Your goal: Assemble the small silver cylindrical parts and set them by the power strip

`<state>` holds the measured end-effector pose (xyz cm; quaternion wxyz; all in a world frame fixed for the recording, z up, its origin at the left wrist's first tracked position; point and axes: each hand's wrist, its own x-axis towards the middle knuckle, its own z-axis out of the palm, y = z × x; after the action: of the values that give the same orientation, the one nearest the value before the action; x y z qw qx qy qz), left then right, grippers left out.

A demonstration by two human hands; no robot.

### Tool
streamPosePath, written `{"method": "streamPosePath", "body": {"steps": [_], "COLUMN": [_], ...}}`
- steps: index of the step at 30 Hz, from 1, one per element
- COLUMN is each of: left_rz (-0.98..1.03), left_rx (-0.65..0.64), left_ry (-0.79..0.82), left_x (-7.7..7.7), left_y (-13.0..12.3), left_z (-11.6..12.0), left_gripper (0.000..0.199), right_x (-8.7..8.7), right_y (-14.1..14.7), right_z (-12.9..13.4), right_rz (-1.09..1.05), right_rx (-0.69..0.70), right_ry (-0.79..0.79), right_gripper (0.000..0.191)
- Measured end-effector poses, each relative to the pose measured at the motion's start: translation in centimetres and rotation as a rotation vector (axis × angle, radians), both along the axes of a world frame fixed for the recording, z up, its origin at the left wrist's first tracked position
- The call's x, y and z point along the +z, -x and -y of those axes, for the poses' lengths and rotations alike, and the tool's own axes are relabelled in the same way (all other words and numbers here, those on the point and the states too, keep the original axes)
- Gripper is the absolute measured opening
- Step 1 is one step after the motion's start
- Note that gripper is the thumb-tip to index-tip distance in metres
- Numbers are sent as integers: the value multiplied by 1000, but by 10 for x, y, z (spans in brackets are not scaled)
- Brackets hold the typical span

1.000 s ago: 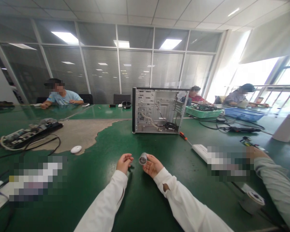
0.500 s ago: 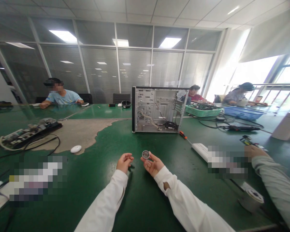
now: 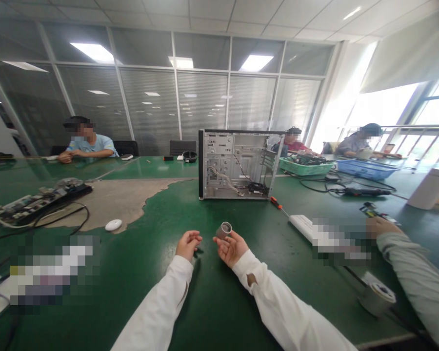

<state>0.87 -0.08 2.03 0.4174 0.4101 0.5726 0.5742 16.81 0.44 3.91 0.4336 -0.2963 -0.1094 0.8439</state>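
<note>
In my right hand [image 3: 229, 247] is a small grey metal cylinder [image 3: 224, 231], pinched between thumb and fingers. Its round, rimmed end is tipped up, showing a darker middle. My left hand [image 3: 189, 244] rests just to the left, apart from the cylinder. Its fingers are loosely bent and somewhat apart, and I see nothing in them. Beyond both hands, an open computer case [image 3: 237, 165] stands upright on the green table [image 3: 161, 297], with loose cables inside it.
A screwdriver [image 3: 276, 203] and white power strip [image 3: 303, 227] lie right of the case. Circuit parts with cables [image 3: 44, 200] and a white disc [image 3: 113, 224] are left. A co-worker's hand [image 3: 380, 226] holds a small board nearby; green [image 3: 307, 168] and blue baskets [image 3: 366, 169] stand behind.
The cylinder has turned in my right hand: its end faced me before, and now its side shows too. My left hand has barely moved. The person across has brought both hands together.
</note>
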Motion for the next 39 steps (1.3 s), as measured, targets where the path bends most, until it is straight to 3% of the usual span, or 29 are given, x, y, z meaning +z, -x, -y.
{"method": "streamPosePath", "body": {"steps": [6,15,25,31,39], "left_rz": [12,12,1,-8,-9], "left_rx": [39,-43,30,-37,38], "left_ry": [-7,-6,3,9,5], "left_x": [-2,3,-1,5,3], "left_y": [-2,0,-3,-1,-4], "left_z": [-1,2,0,3,1], "left_gripper": [24,24,24,25,23], "right_x": [-3,-2,0,3,6], "right_y": [-2,-5,-7,-11,-12], "right_z": [0,0,1,-1,-5], "right_rz": [-81,-152,-235,-319,-205], "right_rx": [25,34,-20,-79,-182], "right_ry": [16,29,45,4,8], "right_gripper": [28,33,31,24,8]}}
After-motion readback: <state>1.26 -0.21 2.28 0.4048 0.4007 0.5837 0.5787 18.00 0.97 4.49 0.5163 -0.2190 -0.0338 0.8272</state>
